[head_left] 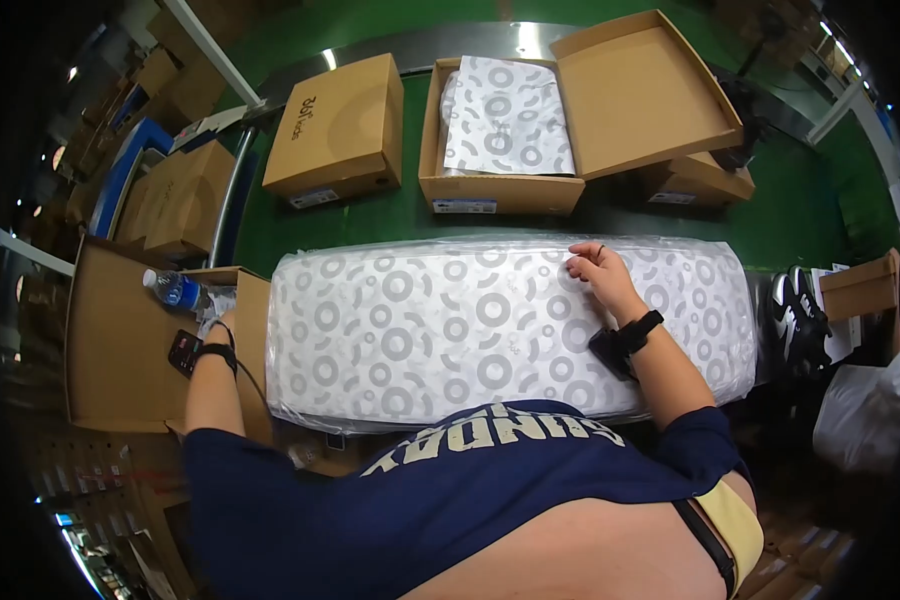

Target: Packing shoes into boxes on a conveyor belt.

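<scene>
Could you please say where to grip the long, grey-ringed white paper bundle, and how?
Probably by both short ends of the long, grey-ringed white paper bundle, coming from left and right at once, since it lies flat and wide. Its left end sits close beside an open brown cardboard box, so that side looks tighter.

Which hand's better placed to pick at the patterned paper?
Right, probably: the right hand is over the patterned paper, while the left hand is reaching into the open carton.
</scene>
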Demonstrator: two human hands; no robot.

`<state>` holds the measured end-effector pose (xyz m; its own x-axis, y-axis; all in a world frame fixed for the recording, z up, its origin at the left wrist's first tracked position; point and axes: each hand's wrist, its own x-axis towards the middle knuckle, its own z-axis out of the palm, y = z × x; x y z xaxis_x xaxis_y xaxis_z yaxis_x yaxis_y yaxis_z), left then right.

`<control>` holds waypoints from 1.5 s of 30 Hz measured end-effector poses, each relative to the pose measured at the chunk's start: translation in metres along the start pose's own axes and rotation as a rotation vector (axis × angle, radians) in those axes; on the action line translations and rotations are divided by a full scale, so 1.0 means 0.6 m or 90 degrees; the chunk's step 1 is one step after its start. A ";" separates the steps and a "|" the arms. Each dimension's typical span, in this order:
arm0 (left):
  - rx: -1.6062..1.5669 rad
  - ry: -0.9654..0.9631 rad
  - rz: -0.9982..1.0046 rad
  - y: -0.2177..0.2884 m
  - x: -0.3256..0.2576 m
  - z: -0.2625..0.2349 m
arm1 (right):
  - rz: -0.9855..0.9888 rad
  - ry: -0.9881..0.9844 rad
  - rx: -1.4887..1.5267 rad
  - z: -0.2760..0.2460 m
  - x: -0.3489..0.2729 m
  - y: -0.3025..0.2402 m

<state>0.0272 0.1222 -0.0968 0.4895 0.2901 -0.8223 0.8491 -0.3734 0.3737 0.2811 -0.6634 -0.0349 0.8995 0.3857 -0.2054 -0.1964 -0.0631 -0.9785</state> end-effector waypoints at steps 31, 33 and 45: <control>0.362 0.457 0.039 0.263 -0.112 0.125 | -0.073 0.124 0.067 -0.001 -0.021 0.028; 0.371 0.470 0.042 0.286 -0.130 0.150 | -0.068 0.136 0.069 -0.010 -0.026 0.030; -0.243 0.781 0.632 0.501 -0.263 0.056 | -0.147 0.160 -0.262 -0.056 0.018 -0.029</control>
<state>0.1985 -0.0652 0.1306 0.5418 0.6417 0.5428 0.0248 -0.6577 0.7528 0.3071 -0.6891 -0.0208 0.9770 0.2025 0.0674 0.1414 -0.3775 -0.9152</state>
